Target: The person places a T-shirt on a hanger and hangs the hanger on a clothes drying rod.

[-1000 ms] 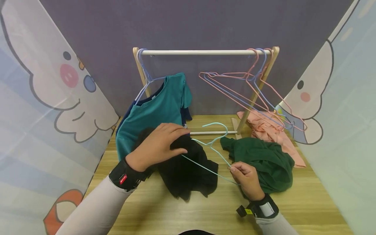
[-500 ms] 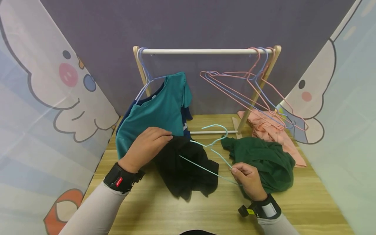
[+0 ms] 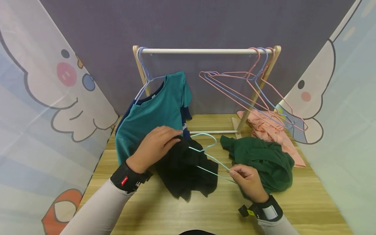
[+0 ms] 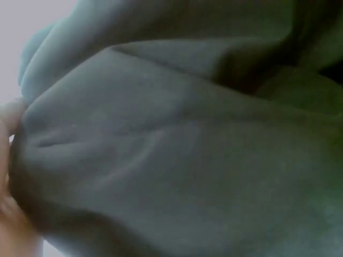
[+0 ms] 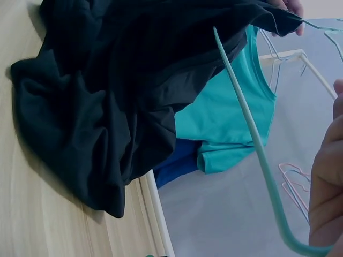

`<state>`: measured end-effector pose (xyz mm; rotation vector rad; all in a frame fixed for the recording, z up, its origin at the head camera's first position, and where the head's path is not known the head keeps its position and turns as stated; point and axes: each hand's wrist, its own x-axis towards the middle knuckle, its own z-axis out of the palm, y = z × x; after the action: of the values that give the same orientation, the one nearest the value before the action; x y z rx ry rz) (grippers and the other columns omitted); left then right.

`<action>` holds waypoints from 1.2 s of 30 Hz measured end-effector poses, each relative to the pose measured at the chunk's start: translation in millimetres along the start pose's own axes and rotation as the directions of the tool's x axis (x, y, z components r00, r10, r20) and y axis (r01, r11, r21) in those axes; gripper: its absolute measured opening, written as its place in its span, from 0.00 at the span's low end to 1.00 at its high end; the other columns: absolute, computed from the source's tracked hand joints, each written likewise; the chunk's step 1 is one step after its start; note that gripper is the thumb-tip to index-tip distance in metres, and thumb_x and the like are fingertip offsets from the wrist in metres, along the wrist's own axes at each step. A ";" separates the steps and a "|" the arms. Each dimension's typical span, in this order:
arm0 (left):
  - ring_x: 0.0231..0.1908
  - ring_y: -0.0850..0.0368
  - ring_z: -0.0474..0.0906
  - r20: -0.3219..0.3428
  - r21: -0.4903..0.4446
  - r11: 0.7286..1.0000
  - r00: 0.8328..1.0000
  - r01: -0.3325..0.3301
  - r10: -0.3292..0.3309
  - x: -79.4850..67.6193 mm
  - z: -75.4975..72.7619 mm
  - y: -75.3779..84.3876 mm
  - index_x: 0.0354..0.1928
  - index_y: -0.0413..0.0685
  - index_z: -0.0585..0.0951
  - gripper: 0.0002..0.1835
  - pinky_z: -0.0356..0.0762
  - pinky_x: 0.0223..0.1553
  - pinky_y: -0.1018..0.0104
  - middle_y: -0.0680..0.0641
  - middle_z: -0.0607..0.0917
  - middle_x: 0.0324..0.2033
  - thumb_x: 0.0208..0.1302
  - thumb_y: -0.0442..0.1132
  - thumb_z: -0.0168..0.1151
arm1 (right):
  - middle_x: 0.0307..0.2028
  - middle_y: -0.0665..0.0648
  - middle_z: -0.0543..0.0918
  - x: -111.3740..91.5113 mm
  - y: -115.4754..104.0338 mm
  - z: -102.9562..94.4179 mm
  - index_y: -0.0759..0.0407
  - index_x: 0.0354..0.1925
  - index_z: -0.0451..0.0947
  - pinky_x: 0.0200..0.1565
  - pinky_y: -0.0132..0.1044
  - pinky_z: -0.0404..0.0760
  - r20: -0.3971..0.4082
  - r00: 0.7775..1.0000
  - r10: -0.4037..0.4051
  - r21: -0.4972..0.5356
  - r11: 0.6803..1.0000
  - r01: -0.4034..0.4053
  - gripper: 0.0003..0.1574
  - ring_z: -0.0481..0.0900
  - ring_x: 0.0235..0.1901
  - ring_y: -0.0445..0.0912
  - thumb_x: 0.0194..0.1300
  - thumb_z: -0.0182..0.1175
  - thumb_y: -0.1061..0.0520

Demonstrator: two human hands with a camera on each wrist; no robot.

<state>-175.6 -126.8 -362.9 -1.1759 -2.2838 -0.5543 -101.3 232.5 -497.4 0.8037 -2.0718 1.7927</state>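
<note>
A black garment (image 3: 191, 179) hangs and drapes over the table at the middle. My left hand (image 3: 157, 147) pinches its upper edge between thumb and fingers; the left wrist view is mostly filled by this cloth (image 4: 161, 134). In the right wrist view, left fingertips (image 5: 296, 6) show at the cloth's edge. My right hand (image 3: 249, 182) pinches one end of a mint-green hanger (image 3: 217, 160). Its hook points up and left. The hanger's far end is hidden by the black cloth, and its lower bar (image 5: 249, 118) runs into the cloth.
Behind stands a rack with a white rail (image 3: 196, 51). At left hangs a teal shirt (image 3: 158, 111) before a navy one; pink and blue hangers (image 3: 255, 76) hang at right. A dark green garment (image 3: 264, 160) and a pink garment (image 3: 264, 124) lie on the right.
The mint-green hanger has shifted left and slightly down, further into the black cloth. My left hand went left and back right. My right hand has barely moved.
</note>
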 end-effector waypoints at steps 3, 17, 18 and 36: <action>0.51 0.52 0.84 0.036 0.004 1.000 0.999 -0.030 0.030 -1.1 1.2 -0.5 0.57 0.46 0.86 0.17 0.80 0.60 0.52 0.49 0.90 0.47 0.66 0.39 0.72 | 0.23 0.56 0.77 -0.5 0.0 -1.7 0.71 0.37 0.82 0.20 0.35 0.70 -0.019 1.000 0.013 -0.012 1.000 -0.013 0.14 0.70 0.20 0.36 0.62 0.57 0.83; 0.45 0.54 0.82 0.198 0.212 0.951 0.963 -0.225 0.184 -3.3 -3.3 6.1 0.63 0.50 0.83 0.26 0.80 0.58 0.58 0.53 0.89 0.42 0.61 0.38 0.76 | 0.23 0.56 0.76 4.4 -8.0 -13.4 0.61 0.41 0.85 0.21 0.35 0.70 -0.006 0.999 0.035 -0.033 0.999 -0.035 0.20 0.69 0.20 0.40 0.65 0.57 0.82; 0.45 0.54 0.82 0.182 0.204 0.953 0.965 -0.223 0.187 -2.8 -2.3 6.6 0.61 0.50 0.84 0.25 0.81 0.57 0.59 0.53 0.89 0.41 0.61 0.39 0.76 | 0.23 0.56 0.76 5.1 -8.8 -13.2 0.61 0.41 0.84 0.21 0.34 0.70 0.000 1.000 0.029 -0.035 0.999 -0.029 0.21 0.69 0.20 0.39 0.64 0.57 0.82; 0.42 0.59 0.84 0.117 0.135 0.971 0.976 -0.198 0.183 -1.0 28.3 24.9 0.60 0.45 0.84 0.22 0.86 0.50 0.67 0.51 0.89 0.41 0.68 0.45 0.71 | 0.21 0.53 0.79 14.2 -14.5 2.4 0.64 0.38 0.85 0.21 0.25 0.71 -0.028 0.997 -0.067 -0.170 0.984 0.061 0.18 0.70 0.20 0.33 0.57 0.64 0.82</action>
<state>-161.5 -98.0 -382.7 -1.3598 -2.2208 -0.2550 -104.1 226.0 -478.2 0.7779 -2.1167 1.5617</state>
